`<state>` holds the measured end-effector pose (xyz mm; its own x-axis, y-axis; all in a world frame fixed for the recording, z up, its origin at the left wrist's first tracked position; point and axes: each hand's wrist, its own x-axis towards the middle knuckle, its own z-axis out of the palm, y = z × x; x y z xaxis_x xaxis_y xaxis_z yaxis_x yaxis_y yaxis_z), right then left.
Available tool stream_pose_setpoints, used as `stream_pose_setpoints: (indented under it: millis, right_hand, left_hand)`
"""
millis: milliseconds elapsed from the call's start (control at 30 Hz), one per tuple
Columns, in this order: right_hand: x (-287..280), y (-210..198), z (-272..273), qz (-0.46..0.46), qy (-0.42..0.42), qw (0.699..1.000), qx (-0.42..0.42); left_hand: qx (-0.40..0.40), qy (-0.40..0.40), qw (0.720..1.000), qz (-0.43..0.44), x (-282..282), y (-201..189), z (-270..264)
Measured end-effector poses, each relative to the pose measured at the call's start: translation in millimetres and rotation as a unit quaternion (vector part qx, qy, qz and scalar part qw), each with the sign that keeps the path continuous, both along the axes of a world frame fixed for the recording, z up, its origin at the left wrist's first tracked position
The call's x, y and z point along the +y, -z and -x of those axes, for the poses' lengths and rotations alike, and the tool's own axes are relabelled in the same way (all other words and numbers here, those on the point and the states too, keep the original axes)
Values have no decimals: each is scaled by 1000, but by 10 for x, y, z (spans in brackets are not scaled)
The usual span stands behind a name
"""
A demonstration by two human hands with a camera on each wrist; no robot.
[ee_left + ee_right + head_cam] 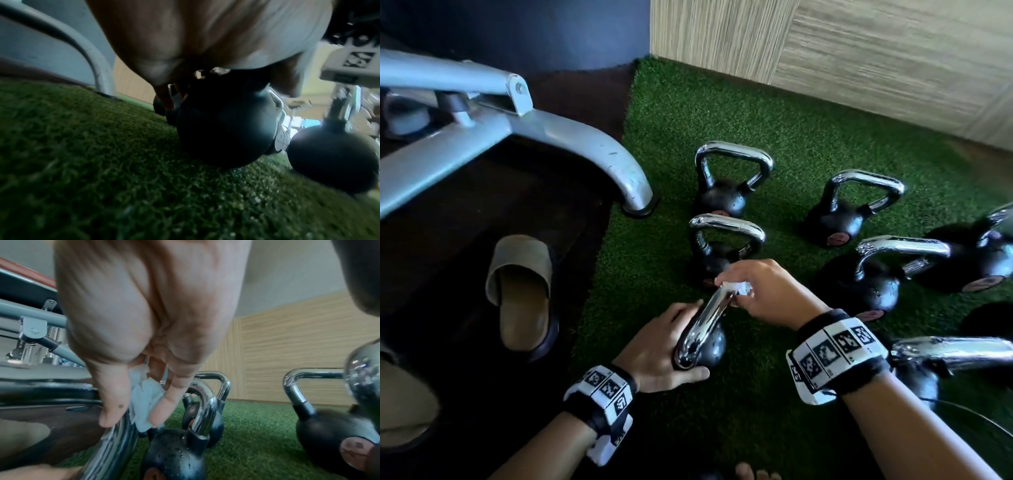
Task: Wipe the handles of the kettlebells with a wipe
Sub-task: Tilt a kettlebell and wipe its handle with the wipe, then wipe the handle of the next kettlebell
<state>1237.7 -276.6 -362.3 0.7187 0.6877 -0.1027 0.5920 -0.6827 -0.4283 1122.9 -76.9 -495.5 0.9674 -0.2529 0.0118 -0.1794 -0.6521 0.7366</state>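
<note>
Seven kettlebells show on the green turf (722,113) from your head view, some cut off at the right edge, and you're working the nearest one (707,346), a black ball with a chrome handle (705,318). Your left hand (661,346) wraps that kettlebell low down, fingers (685,310) curled round the far side and thumb under the ball, holding it steady. Your right hand (767,291) pinches one crumpled white wipe (736,287) between thumb and fingers and presses it onto the top end of the handle; the right wrist view shows the wipe (147,400) squeezed against the chrome bar (115,443). Two more kettlebells stand just beyond, the nearer (717,246) almost touching your right hand, the farther (726,181) behind it. One stands right of those (846,209), one (880,274) close by your right wrist, another (989,250) at the right edge, and one (941,356) partly under your right forearm. One tan slipper (524,291) lies on the dark floor left of the turf, beside one grey metal frame leg (599,154). No container is visible anywhere.
</note>
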Motion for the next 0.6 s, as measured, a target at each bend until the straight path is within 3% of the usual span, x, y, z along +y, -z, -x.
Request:
stream_pose_setpoints:
  millis: [100,233,400,600]
  right_hand:
    - [-191,-11,140,34,48,998,7]
    - [-327,-11,536,57,92,994,-3]
    - [-311,37,660,56,129,990,-14]
    - [-273,28,539,33,143,989,3]
  left_hand:
    - [18,-31,987,154,52,142,57]
    - [16,-117,966,228,75,116,64]
    - [77,-200,959,186,-57,32,-60]
    - [57,-247,957,140,-118,122,-10]
